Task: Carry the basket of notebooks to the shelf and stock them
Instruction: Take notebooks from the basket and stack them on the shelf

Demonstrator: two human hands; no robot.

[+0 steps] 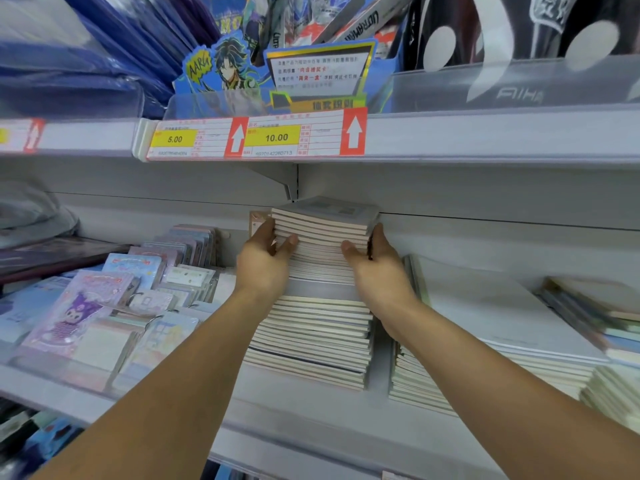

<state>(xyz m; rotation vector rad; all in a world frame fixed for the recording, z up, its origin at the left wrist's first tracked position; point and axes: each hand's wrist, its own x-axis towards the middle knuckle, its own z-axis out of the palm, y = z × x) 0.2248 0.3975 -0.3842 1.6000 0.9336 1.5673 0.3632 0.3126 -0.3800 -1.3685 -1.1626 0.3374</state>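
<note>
my left hand point(265, 258) and my right hand point(375, 261) sit on opposite sides of the notebook stack point(311, 306), both well up its height, clasping the upper part of it. left fingers lie along the stack's left edge, reaching toward the back, with the thumb pressed across the page edges facing me. right hand mirrors it: fingers curled round the right edge, thumb laid on the front page edges. so both hands have hold of the upper notebooks, the stack sandwiched between the palms. whether that upper bundle is lifted clear or resting on the notebooks below, i cannot tell.

the stack stands on the lower shelf point(304, 410), tall, reaching close to the underside of the upper shelf point(485, 133). cream page edges face me; the top cover is grey. the topmost few notebooks sit slightly skewed from those under them.

just right of the stack, near but apart, a lower pile of larger white notebooks point(485, 327); my right forearm crosses its near left corner. further right of that, more piles, blurred.

left of the stack, ring-bound pastel notepads point(104, 306) with cartoon covers, leaning in rows. directly behind the stack's left top corner, a brownish item, only partly seen.

above the stack, on the upper shelf's front edge, two price tags point(256, 138) reading 5.00 and 10.00, each with a white arrow on red. above those, a blue card display box point(277, 77).
</note>
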